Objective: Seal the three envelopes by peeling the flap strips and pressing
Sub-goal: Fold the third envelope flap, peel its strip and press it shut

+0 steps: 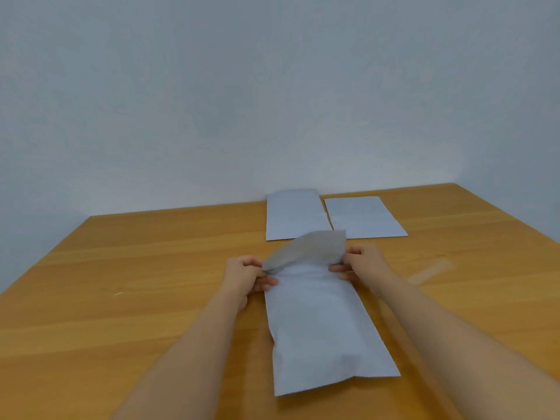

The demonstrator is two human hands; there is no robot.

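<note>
Your left hand [244,275] and right hand [360,263] pinch the near envelope [321,328] at its far corners. Its grey flap [309,248] stands raised between them, blurred. Two more envelopes [294,215] lie beyond on the bench [151,268].

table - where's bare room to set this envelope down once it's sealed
Most bare wood is on the table left of the left hand, out to the left edge. A smaller patch lies right of the right hand, around a pale strip. The back middle is crowded: two envelopes lie side by side just beyond the held envelope.
</note>
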